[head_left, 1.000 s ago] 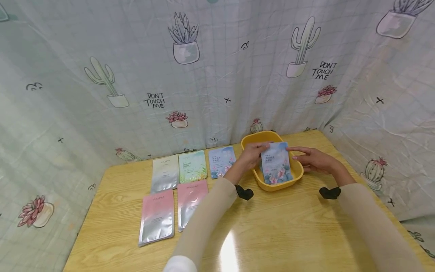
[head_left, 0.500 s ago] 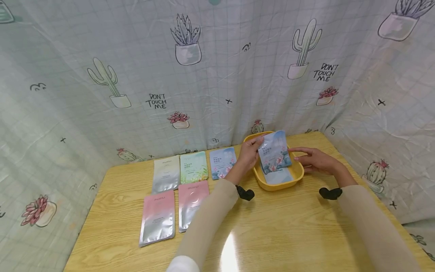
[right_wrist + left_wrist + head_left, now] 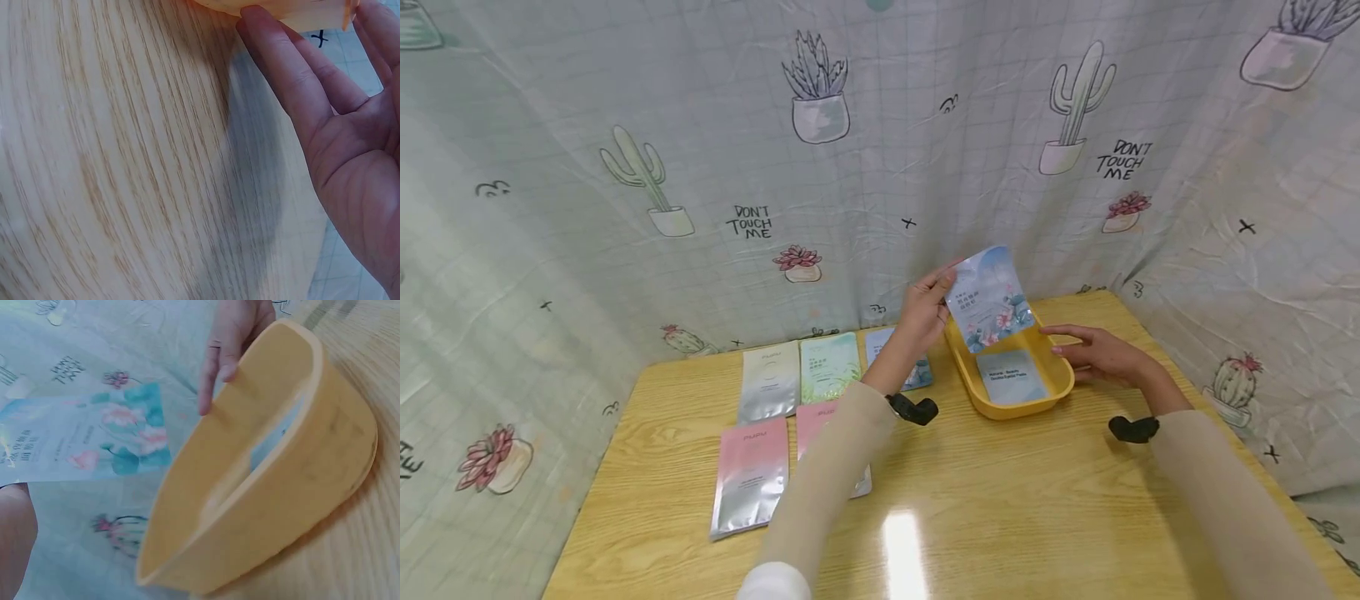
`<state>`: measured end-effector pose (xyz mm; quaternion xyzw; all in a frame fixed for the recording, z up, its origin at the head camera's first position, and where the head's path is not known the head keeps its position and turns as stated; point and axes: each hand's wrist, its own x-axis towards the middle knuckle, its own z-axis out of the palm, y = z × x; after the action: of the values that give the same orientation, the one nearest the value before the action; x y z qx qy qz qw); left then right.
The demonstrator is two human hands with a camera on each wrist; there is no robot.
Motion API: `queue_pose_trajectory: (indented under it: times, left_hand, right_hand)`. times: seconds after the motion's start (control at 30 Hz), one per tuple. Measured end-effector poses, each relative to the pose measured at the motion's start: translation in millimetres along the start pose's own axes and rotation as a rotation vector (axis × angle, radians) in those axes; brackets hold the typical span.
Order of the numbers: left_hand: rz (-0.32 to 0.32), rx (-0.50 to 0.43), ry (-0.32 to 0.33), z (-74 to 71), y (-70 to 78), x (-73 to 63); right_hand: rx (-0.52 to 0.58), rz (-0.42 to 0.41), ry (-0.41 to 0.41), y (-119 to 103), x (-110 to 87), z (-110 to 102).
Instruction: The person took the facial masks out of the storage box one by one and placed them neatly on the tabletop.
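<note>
My left hand (image 3: 927, 303) pinches a flat blue sachet (image 3: 988, 302) with printed pink flowers at its left edge. The sachet is raised and tilted, above the back of a yellow plastic basin (image 3: 1011, 411). Inside the basin lies a pale blue packet (image 3: 1017, 379) with dark lettering, its upper part overlapped by the basin's shade. The right hand (image 3: 1099, 354) rests at the basin's right side with fingers extended. In the right wrist view its fingertips (image 3: 257, 17) touch the basin's outer wall.
Left of the basin, a second blue sachet (image 3: 917, 377), a green one (image 3: 829, 367) and a silver-white one (image 3: 770, 379) lie in a row. Two pink-and-silver pouches, one the left pouch (image 3: 751, 475), lie in front. A patterned curtain (image 3: 880, 167) hangs behind the wooden table (image 3: 1000, 508).
My left hand has lifted the blue sachet up and leftward out of the basin, uncovering the packet beneath. The right hand has stayed at the basin's side.
</note>
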<state>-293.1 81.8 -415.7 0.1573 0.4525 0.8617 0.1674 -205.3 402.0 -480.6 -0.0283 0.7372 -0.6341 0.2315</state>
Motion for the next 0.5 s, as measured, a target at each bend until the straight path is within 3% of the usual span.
queue_pose_trajectory:
  times: [0.2, 0.5]
  left_hand:
    - [-0.002, 0.145, -0.046, -16.6, 25.6, -15.3]
    - [-0.047, 0.212, -0.043, -42.4, 53.2, -39.9]
  right_hand:
    - [0.006, 0.012, 0.001, 0, -0.6, 0]
    - [0.002, 0.017, -0.005, -1, -0.9, -1]
